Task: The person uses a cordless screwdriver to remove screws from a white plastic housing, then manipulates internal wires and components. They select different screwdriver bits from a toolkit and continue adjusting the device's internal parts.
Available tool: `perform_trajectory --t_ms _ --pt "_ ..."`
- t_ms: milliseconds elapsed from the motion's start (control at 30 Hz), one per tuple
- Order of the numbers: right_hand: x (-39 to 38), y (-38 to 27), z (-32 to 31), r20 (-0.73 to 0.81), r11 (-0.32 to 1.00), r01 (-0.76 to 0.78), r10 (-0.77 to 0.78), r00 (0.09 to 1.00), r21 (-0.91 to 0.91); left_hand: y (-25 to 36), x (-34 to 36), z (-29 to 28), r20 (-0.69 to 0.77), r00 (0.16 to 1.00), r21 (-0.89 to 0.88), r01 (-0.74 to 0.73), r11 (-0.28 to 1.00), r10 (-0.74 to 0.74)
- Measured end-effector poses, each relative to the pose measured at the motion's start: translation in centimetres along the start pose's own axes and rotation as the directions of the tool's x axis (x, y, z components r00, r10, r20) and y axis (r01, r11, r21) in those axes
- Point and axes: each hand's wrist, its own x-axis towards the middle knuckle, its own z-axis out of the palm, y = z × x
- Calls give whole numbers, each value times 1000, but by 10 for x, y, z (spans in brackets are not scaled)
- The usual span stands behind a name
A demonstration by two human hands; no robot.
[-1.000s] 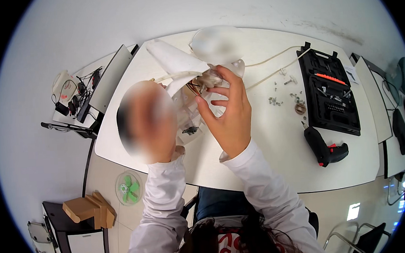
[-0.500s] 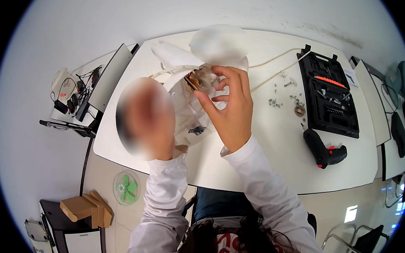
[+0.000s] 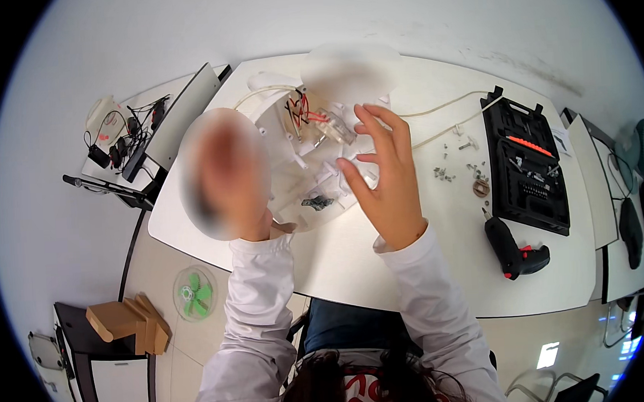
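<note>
An opened white plastic appliance housing [image 3: 279,148] lies on the table in front of me. Red and black wires [image 3: 301,109] run inside it to a whitish, boxy inner part [image 3: 336,127]. A small dark part [image 3: 317,203] sits low in the housing. To the right of the inner part, my right hand [image 3: 388,179] is open, thumb and fingers curved apart with nothing seen between them. My left hand [image 3: 252,221] is at the housing's left side; a blurred patch hides its fingers. Another blurred patch covers the housing's far side.
Several loose screws [image 3: 444,174] and a round brownish part [image 3: 481,187] lie to the right. Beyond them are a black tool case [image 3: 528,165] and a black cordless screwdriver [image 3: 515,249]. A pale cord [image 3: 449,129] crosses the table. A green fan [image 3: 195,295] is on the floor at left.
My right hand has drawn back rightward from the inner parts, its fingers spreading. The housing looks more opened out, with its wires and inner part showing more. My left hand stays beside it.
</note>
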Motion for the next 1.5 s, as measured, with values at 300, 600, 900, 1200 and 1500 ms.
perform_trajectory --t_ms 300,600,900,1200,1500 --pt "1 3 3 -56 989 -12 3 998 -150 -6 -1 -4 7 999 -27 35 999 -35" --pt "-5 15 -2 25 984 -27 32 999 -177 12 -2 9 5 996 -117 86 989 -86" --pt "-18 43 -21 45 955 -263 271 961 -140 4 8 -5 39 982 -106 190 976 -187" --pt "-31 69 -16 231 820 -554 517 824 141 -1 12 -12 16 971 -243 234 941 -237" --pt "-36 48 5 -6 924 -48 50 999 -379 3 16 -17 47 939 -348 335 876 -340"
